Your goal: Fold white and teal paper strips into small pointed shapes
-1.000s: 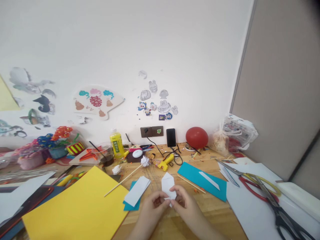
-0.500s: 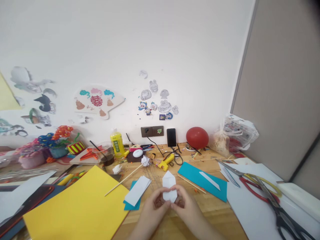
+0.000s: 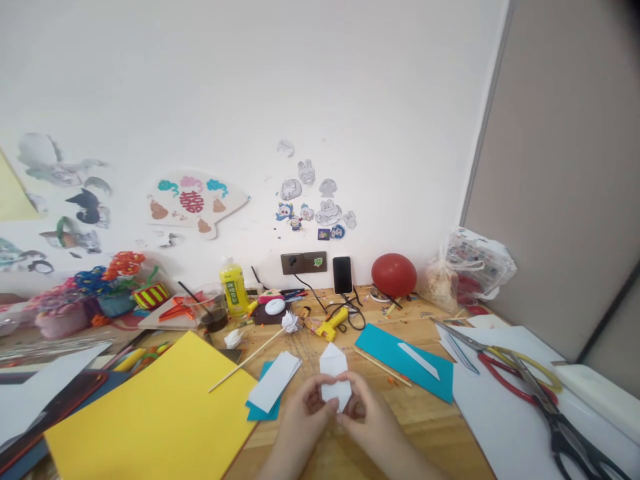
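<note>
Between my two hands is a small piece of folded white paper with a pointed top and a crease across it. My left hand pinches its left edge, thumb on the front near the lower point. On the other edge, the fingers of my right hand are closed, the thumb close to the paper's bottom tip. Left of my hands lie white paper strips on top of blue paper pieces. A white paper flower on a wooden stick rests beyond them, its stick reaching over the yellow sheet.
To the right are a blue paper strip, a wooden stick and scissors on white sheets. A yellow glue gun, a phone, a red balloon and a yellow bottle stand along the wall.
The folded paper has shifted slightly left and its lower part shows more of a downward point. My left thumb has moved up onto its front; both hands still grip it.
</note>
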`<state>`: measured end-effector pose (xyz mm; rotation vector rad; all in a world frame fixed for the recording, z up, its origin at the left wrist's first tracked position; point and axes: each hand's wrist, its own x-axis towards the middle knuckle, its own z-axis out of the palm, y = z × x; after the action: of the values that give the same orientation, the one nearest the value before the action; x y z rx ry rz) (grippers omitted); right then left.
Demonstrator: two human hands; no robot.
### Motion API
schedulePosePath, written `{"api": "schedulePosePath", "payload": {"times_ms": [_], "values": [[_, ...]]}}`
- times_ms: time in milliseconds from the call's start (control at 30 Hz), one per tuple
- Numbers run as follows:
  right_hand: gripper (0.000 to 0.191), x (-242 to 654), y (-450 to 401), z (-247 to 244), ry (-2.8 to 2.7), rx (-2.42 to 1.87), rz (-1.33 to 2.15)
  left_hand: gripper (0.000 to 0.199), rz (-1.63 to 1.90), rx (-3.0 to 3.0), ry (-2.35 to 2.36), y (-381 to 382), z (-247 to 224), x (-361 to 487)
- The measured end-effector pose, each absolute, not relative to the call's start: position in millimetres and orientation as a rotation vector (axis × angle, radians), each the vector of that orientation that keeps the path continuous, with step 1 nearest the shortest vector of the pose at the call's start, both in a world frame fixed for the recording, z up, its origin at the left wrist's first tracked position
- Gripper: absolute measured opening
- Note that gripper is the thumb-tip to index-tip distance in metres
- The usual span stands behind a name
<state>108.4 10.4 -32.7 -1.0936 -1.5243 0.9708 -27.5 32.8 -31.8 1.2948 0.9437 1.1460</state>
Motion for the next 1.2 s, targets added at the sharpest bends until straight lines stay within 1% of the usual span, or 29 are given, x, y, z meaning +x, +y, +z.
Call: {"api": "schedulePosePath", "payload": {"times_ms": [167, 400, 567, 700, 867, 1000, 1200], "values": [[0.04, 108, 12, -38, -1.498, -1.093, 1.006, 0.022, 1.18, 1.244, 0.952, 32, -29, -25], [0.04, 110, 14, -40, -1.573, -1.138, 0.932, 0.021, 1.137, 1.25, 0.943, 31, -28, -25], [0.039, 108, 12, -37, -1.6, -1.129, 0.929, 0.021, 1.207, 1.248, 0.995, 28, -21, -23], [0.035, 109, 9, -35, -1.583, -1.109, 0.935, 0.021, 1.23, 1.272, 1.033, 28, -20, -23], [0.023, 113, 9, -35, -1.52, -1.058, 1.004, 0.023, 1.18, 1.29, 1.041, 31, -27, -27], [0.021, 115, 14, -33, -1.428, -1.068, 1.05, 0.027, 1.143, 1.316, 0.996, 31, -28, -27], [0.021, 115, 15, -23, -1.296, -1.019, 1.143, 0.029, 1.057, 1.379, 0.848, 28, -15, -30]]}}
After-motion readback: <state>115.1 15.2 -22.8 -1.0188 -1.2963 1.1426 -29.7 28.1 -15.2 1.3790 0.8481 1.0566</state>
